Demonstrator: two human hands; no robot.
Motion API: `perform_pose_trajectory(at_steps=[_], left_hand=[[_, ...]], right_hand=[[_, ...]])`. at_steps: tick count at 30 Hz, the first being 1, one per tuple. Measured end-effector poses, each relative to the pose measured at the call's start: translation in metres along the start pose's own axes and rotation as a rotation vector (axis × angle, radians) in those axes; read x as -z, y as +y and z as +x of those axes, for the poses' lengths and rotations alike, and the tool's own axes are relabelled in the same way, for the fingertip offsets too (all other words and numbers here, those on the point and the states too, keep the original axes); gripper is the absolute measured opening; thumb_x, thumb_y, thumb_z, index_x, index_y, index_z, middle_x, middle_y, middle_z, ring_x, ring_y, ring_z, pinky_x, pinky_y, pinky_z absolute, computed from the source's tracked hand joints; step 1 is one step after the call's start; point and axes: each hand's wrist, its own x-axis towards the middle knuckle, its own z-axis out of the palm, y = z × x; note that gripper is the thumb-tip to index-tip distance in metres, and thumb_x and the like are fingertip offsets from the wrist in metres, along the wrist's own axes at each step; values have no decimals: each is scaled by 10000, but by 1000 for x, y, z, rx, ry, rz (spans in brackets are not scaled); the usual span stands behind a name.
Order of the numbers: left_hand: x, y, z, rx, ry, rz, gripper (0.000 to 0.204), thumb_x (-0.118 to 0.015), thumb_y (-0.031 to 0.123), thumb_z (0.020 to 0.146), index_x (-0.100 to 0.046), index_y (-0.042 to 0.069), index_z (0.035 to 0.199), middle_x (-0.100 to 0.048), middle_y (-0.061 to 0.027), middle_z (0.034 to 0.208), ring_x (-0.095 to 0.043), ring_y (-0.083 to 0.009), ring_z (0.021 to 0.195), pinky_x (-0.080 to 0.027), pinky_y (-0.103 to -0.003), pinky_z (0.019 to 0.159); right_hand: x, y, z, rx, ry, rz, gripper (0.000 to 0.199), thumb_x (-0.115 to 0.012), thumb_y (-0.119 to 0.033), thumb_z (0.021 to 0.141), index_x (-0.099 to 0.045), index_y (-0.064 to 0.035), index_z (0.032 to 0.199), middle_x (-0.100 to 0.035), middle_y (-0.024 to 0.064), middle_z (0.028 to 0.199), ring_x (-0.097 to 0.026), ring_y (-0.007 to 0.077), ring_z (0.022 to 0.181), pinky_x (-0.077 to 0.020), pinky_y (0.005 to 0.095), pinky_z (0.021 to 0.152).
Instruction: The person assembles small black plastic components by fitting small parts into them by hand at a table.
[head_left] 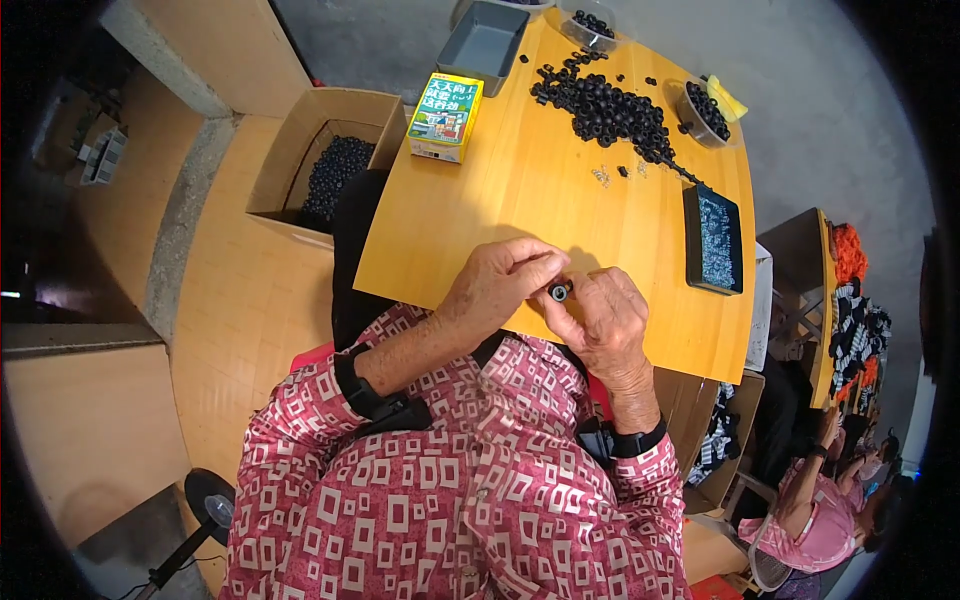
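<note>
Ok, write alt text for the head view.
Both hands, left and right, pinch one small black ring above a wooden table. Farther back lie a pile of black rings, a black tray and a green box.

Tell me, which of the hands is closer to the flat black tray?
Right. The right hand sits just left of the flat black tray; the left hand is farther left, beyond the right one.
</note>
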Motion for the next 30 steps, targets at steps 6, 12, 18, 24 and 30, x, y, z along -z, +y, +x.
perform_pose_trajectory(at_steps=[6, 12, 18, 24, 30], left_hand=[[-3, -2, 3, -34, 35, 63, 321, -553, 263, 968, -672, -26, 1039, -661, -51, 875, -606, -110, 811, -494, -251, 734], [-9, 10, 5, 50, -36, -159, 415, -485, 338, 1003, -633, -43, 1078, -645, -95, 988, -596, -132, 958, -482, -278, 856], [-12, 18, 3, -87, -182, -39, 474, -349, 365, 1050, -602, -22, 1155, -621, -103, 1118, -567, -167, 1079, -417, -307, 987], [-20, 33, -2, 13, -192, -129, 534, -285, 387, 1065, -580, -41, 1191, -609, -115, 1149, -564, -178, 1095, -428, -322, 996], [-23, 39, -4, -54, -192, -154, 575, -254, 402, 1068, -577, -58, 1190, -607, -115, 1145, -564, -180, 1089, -427, -331, 992]], right_hand=[[-5, -6, 5, 31, 21, 20, 256, -805, -113, 695, -629, -3, 845, -579, 95, 704, -589, 254, 644, -498, 359, 599], [-11, -8, 8, 23, 64, 111, 294, -812, -88, 685, -638, -6, 908, -609, 90, 727, -601, 255, 653, -501, 338, 591], [-5, -9, 9, 13, 99, 107, 249, -801, -94, 696, -617, -13, 843, -602, 86, 714, -620, 250, 673, -521, 346, 618], [12, -10, 15, 4, 175, 93, 252, -813, -109, 701, -622, -26, 843, -610, 74, 711, -605, 229, 634, -490, 312, 566], [13, -15, 16, -3, 183, 88, 231, -802, -91, 697, -615, -27, 816, -592, 56, 691, -589, 221, 621, -485, 317, 557]])
